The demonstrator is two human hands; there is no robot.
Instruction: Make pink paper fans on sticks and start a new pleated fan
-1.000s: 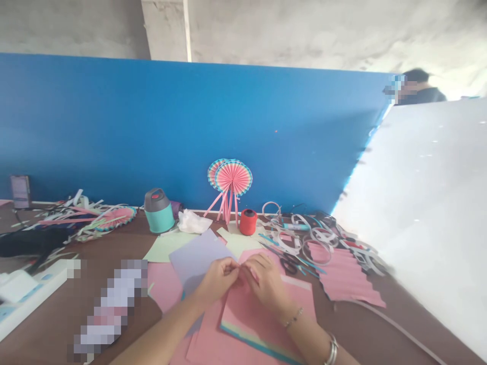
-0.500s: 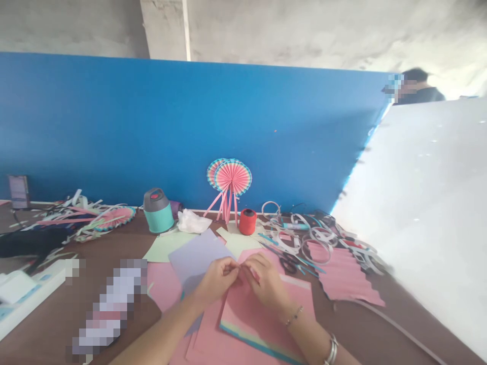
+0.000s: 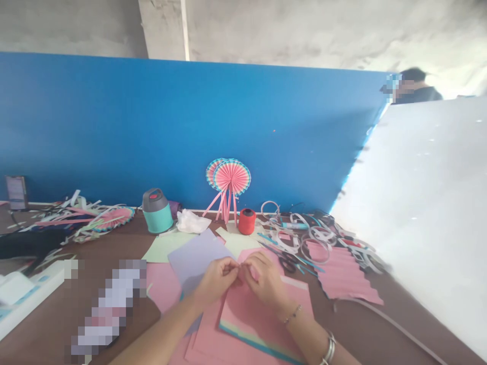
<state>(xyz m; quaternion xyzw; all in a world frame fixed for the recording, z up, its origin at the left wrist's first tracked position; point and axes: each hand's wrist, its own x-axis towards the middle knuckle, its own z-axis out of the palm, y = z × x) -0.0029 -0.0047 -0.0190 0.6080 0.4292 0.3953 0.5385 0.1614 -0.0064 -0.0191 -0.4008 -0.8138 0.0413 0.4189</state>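
My left hand [image 3: 217, 280] and my right hand [image 3: 267, 280] meet fingertip to fingertip above the paper, both closed in a pinch. Whatever lies between the fingertips is hidden or too small to name. Below my right hand is a pink paper sheet [image 3: 258, 317] with yellow and blue bands along its near edge. It rests on larger plain pink sheets [image 3: 208, 337]. A lavender sheet [image 3: 200, 257] extends out behind my left hand. Just beyond my right hand, dark-handled scissors [image 3: 289, 263] lie on the table.
Pleated paper fans [image 3: 231, 177] lean on the blue partition [image 3: 152, 121]. Before them are a teal bottle [image 3: 157, 215], crumpled white plastic [image 3: 192, 222] and a red thread spool [image 3: 247, 222]. At right lie a pleated pink sheet [image 3: 344, 274] and paper strips [image 3: 323, 235]. A person [image 3: 416, 88] is beyond the partition.
Both hands keep the same pinch in nearly the same place. The whole view has shifted very slightly; nothing on the table has visibly moved.
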